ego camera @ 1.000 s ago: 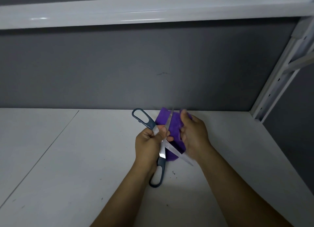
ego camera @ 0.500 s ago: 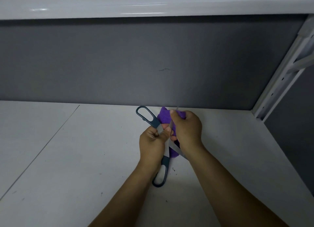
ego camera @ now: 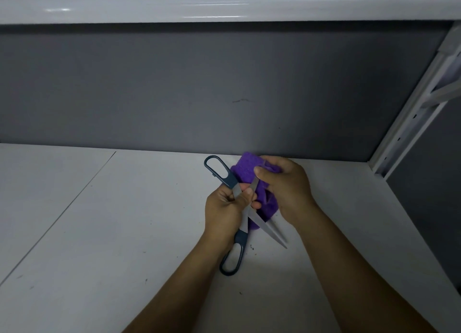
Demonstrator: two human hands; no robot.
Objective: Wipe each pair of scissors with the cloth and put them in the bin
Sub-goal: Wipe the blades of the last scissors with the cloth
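Observation:
A pair of scissors (ego camera: 270,229) with dark blue-grey handles is spread wide open above the white shelf. My left hand (ego camera: 225,209) grips it at the pivot, one handle loop pointing up-left and the other down toward me. My right hand (ego camera: 284,185) holds a purple cloth (ego camera: 245,168) pinched around the upper blade, whose tip is hidden in the cloth. The other blade points down-right, bare. No bin is in view.
The white shelf surface (ego camera: 99,232) has a seam line at the left. A dark grey back wall (ego camera: 199,90) stands right behind the hands. A white slotted upright (ego camera: 411,113) rises at the right, and a white shelf edge (ego camera: 224,3) runs overhead.
My right hand slid the cloth up along the upper blade toward its tip and has come back slightly. The lower blade shows more again. The left hand kept its grip.

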